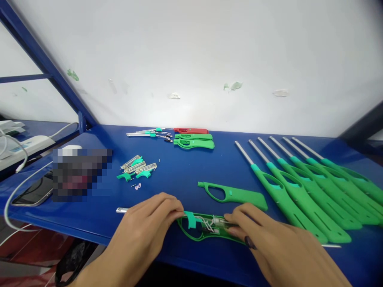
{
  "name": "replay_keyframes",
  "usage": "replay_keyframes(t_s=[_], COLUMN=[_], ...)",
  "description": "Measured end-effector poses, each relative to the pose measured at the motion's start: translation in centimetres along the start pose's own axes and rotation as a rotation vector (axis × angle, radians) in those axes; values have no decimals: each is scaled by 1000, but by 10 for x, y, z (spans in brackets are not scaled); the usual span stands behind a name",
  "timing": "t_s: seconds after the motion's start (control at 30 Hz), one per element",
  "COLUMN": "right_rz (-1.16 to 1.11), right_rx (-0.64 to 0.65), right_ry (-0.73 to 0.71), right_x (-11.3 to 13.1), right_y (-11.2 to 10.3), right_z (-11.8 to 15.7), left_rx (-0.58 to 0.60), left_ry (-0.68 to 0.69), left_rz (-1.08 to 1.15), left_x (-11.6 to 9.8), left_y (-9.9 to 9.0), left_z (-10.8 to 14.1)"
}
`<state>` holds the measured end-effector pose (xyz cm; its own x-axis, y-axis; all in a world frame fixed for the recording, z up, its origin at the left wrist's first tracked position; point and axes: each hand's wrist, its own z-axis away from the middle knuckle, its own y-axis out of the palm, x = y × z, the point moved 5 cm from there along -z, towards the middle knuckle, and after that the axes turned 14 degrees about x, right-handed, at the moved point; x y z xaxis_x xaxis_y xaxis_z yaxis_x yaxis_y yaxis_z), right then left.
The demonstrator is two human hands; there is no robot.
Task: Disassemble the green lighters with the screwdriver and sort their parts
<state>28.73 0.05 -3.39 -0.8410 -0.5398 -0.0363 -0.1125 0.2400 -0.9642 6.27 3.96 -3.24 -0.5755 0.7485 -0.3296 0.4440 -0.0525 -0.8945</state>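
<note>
An open green lighter shell (pixel 197 238) lies at the front of the blue table, with white wires, a teal trigger (pixel 190 220) and a clear tank (pixel 220 221) in it. My left hand (pixel 149 223) is closed at the shell's left end, around the metal tube (pixel 121 210), whose tip sticks out to the left. Fingers and thumb of my right hand (pixel 260 235) pinch the tank at the shell's right part. Just behind lies a separate green shell half (pixel 239 195).
Several green lighters (pixel 287 199) with metal tubes lie at the right. Clear tanks (pixel 145 168) and teal triggers (pixel 144 174) lie left of centre. Farther back are metal tubes (pixel 142 134), green shells (pixel 194 144) and a red shell (pixel 191 130). A phone (pixel 36 191) and cable are at left.
</note>
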Motion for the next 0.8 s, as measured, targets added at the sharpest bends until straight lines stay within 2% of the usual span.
replay_keyframes(t_s=[0.13, 0.23, 0.33, 0.47, 0.57, 0.7, 0.8], right_rz=[21, 26, 85, 126, 130, 74, 38], right_rx=[-35, -12, 46, 46, 35, 30, 33], right_ry=[3, 3, -56, -86, -92, -113, -34], right_x=[0, -4, -4, -6, -9, -10, -13], right_y=[-5, -5, -1, 1, 1, 6, 15], right_z=[-1, 6, 14, 18, 18, 22, 34], left_rx=[-129, -148, -77, 72, 80, 97, 112], left_ry=[-74, -93, -33, 76, 110, 94, 82], left_rz=[-133, -181, -43, 132, 92, 28, 23], left_x=[14, 14, 0, -17, -18, -13, -12], left_y=[-12, -11, -1, 22, 34, 41, 41], left_z=[3, -1, -11, -25, -26, -21, -18])
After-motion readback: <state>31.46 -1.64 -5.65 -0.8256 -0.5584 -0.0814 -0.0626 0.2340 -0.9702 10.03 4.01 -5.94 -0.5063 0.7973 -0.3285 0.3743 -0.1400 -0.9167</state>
